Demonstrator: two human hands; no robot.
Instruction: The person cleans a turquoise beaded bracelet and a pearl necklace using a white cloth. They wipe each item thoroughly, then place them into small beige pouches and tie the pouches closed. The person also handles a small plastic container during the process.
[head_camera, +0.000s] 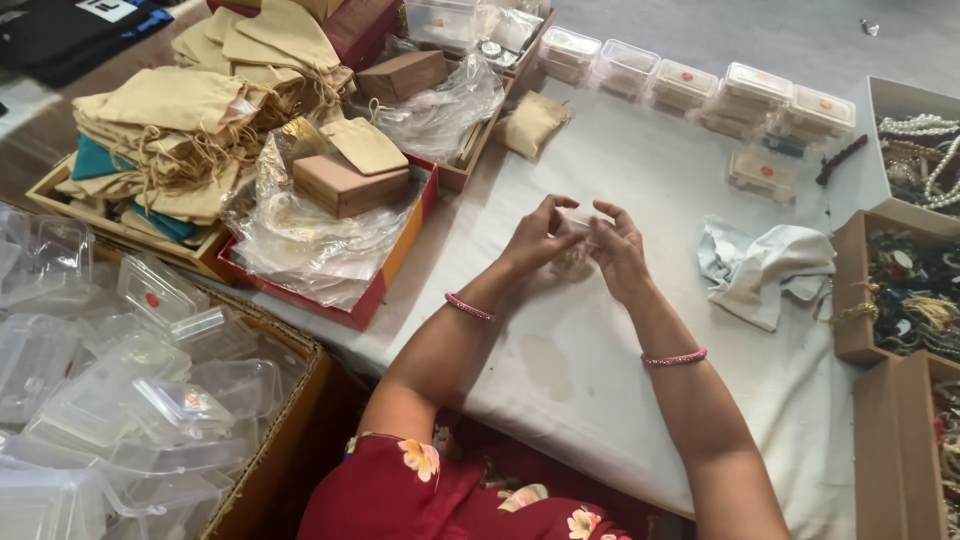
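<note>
A cardboard carton of empty clear plastic boxes (130, 400) sits far left. Over the white cloth-covered table (640, 170), the left hand (537, 237) and right hand (618, 250) together pinch a small clear plastic packet (575, 258), fingers curled narrow; a crumpled pale cloth (760, 265) lies right.

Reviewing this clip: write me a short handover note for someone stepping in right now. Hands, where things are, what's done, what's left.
Left hand and right hand: both raised over the white cloth, fingertips pinching one small clear item between them; what it is, too blurred to tell.
Around: row of closed clear boxes along the far edge, one more box set apart nearer; crumpled rag to the right; beads in cartons at the right edge; empty clear boxes in a carton at left; tan pouches in a tray far left.
Done: several boxes stand closed.
Left: the item in hand is not in a box.
</note>
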